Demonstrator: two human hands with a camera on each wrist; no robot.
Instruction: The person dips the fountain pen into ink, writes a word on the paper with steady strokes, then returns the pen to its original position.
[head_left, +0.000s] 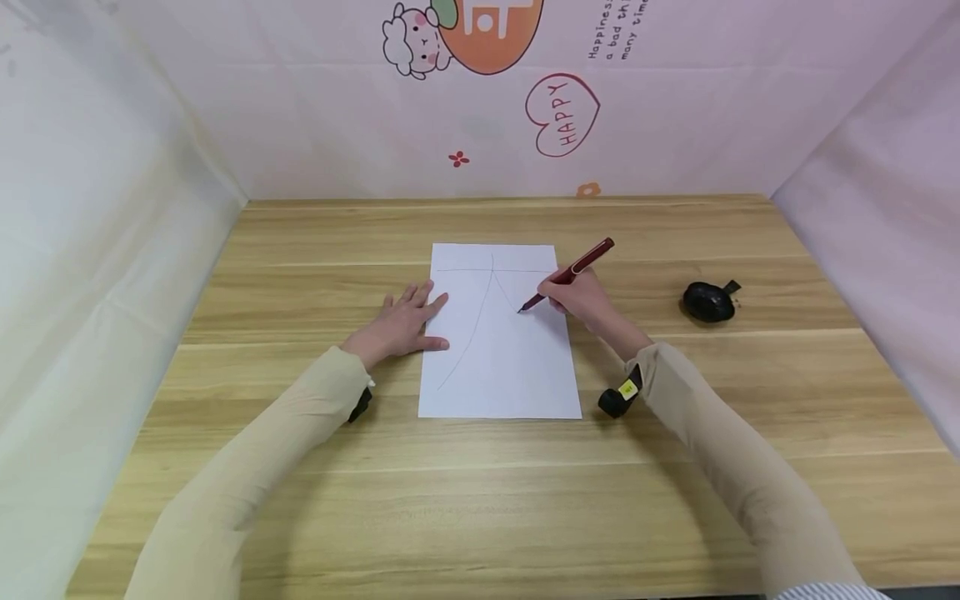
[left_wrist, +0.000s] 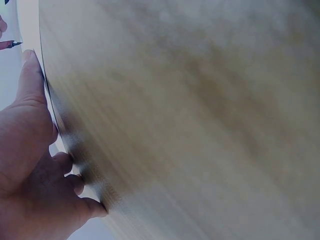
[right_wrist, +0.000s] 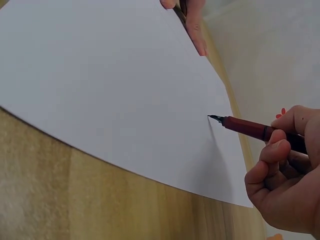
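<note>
A white sheet of paper [head_left: 517, 375] lies on the wooden table, taller than it is wide. My left hand [head_left: 403, 325] rests on its left edge with fingers spread and thumb extended onto the sheet. The right hand [head_left: 581, 297] pinches a dark red fountain pen [right_wrist: 245, 127] at the sheet's right side, tail slanting up and right. Its nib [right_wrist: 216, 118] is right at the paper's surface. Thin strokes show on the sheet: a horizontal line near the top, a long curve toward the lower left, and a shorter slant that ends at the nib.
To the right of the sheet sits a small black rounded object [head_left: 708, 302] with a short tab. Wrist cameras hang under both sleeves, the right one [head_left: 617, 402] beside the paper's edge. A white printed cloth [head_left: 322, 125] stands behind the table, with pale cloth at both sides.
</note>
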